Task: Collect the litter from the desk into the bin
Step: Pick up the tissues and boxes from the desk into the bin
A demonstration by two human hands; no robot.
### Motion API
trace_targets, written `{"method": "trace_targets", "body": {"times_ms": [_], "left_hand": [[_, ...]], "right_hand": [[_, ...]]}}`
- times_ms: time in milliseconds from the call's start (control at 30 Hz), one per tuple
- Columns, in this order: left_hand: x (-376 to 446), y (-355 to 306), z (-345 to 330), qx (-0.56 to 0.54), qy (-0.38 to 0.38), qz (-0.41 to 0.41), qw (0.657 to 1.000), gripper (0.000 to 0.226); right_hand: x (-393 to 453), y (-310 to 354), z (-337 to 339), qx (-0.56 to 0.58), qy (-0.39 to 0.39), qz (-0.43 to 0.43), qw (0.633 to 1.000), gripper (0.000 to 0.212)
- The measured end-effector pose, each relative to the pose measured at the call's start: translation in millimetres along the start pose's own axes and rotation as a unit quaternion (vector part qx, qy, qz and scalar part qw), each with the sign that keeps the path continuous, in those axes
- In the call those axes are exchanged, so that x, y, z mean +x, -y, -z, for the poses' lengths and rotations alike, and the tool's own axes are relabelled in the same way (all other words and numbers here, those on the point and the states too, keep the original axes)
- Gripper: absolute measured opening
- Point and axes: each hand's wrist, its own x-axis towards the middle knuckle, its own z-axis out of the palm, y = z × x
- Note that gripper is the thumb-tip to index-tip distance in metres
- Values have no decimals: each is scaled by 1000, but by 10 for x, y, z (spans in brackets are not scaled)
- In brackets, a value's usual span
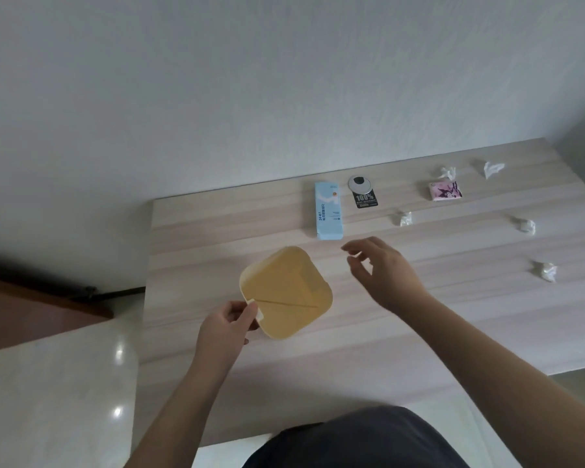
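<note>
Head view: left hand (225, 327) pinches the near-left rim of the yellow bin (286, 292); right hand (384, 271) hovers open and empty just right of it. Crumpled tissues (545, 271) lie well right on bare bench (419, 325), toward its right edge.

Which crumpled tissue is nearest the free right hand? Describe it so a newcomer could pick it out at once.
Start at the tall light blue box standing near the back of the wooden desk. Just to its right, past the black 100% card, lies a small white crumpled tissue. It is the leftmost wad, beyond the open right hand.
</note>
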Motion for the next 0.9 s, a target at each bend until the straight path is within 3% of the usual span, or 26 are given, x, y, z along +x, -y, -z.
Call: {"method": "trace_targets", "body": {"times_ms": [233,300,400,467,600,900], "left_hand": [[112,-13,9,-3,-17,11,1000,13],[134,-32,-56,-11,-21,24,999,11],[166,-69,-165,-12,-28,30,999,11],[187,-104,-225,-3,-35,30,999,9],[166,-164,-286,10,-53,32,998,10],[50,-208,-275,-5,-91,63,994,13]], "right_hand": [[153,-286,-207,55,67,-185,979,20],[272,-405,-324,166,89,-307,933,26],[466,-570,-500,356,76,-451,815,29],[604,-636,-594,408,53,-477,777,28],[866,-677,-793,444,32,-492,748,27],[1315,-680,-1056,534,-13,-551,641,16]]}}
